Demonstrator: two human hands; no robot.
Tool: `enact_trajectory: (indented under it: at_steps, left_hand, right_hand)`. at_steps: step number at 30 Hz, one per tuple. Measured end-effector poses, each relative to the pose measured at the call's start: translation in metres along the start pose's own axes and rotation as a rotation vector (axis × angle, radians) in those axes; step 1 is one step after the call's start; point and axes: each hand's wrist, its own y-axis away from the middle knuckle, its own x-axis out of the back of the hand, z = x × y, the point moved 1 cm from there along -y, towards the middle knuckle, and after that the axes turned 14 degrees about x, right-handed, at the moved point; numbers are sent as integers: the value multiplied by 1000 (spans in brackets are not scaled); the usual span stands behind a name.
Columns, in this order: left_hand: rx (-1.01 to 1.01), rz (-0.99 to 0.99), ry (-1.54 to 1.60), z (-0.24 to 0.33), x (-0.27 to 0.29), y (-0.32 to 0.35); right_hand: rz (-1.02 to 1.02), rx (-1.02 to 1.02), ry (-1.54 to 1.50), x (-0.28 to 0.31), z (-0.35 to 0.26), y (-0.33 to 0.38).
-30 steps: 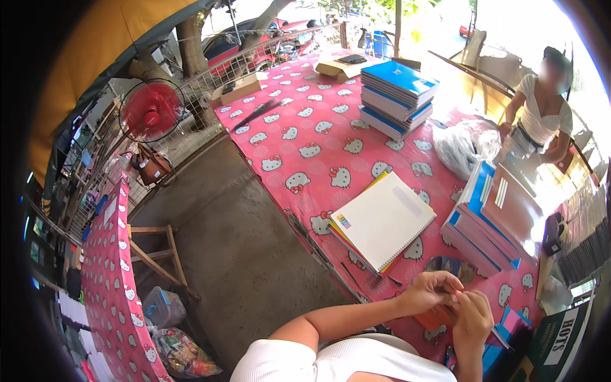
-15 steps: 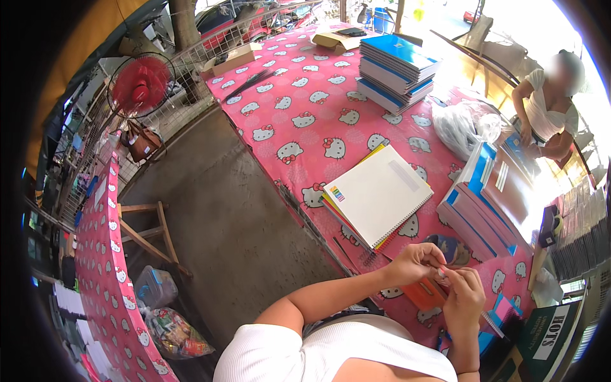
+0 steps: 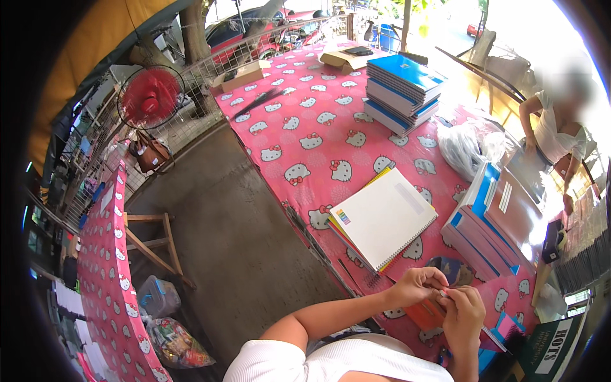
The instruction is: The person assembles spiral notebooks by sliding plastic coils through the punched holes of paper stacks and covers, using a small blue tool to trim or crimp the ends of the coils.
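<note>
Co-worker's hand (image 3: 568, 204) lowered right of white spiral notebook (image 3: 385, 219); nearside, left hand (image 3: 415, 288) and right hand (image 3: 464, 309) pinch together, contents unclear, handwork seemingly unfinished.

Your left hand (image 3: 417, 286) and right hand (image 3: 463, 311) meet with fingertips together over the near side of the pink, cartoon-print worktop (image 3: 270, 137); anything pinched between them is too small to tell. Below them lies an orange object (image 3: 425, 313), partly hidden. Just beyond your left hand, a stack of spiral notebooks (image 3: 385, 216) shows a cream cover on top. Farther off stands a pile of blue-covered notebooks (image 3: 408, 71), with a clear plastic bag (image 3: 463, 153) near it. To your right sit brown-and-blue books (image 3: 493, 219), and a co-worker (image 3: 550, 130) leans in beyond them.
</note>
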Motion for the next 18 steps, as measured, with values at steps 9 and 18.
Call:
enact_trajectory:
  at_steps: [9, 18]
  left_hand:
    - [-31, -10, 11, -11, 5, -7]
    - [-135, -35, 11, -12, 4, -7]
  right_hand:
    - [-56, 140, 113, -9, 5, -8]
    - [56, -48, -26, 2, 21, -4]
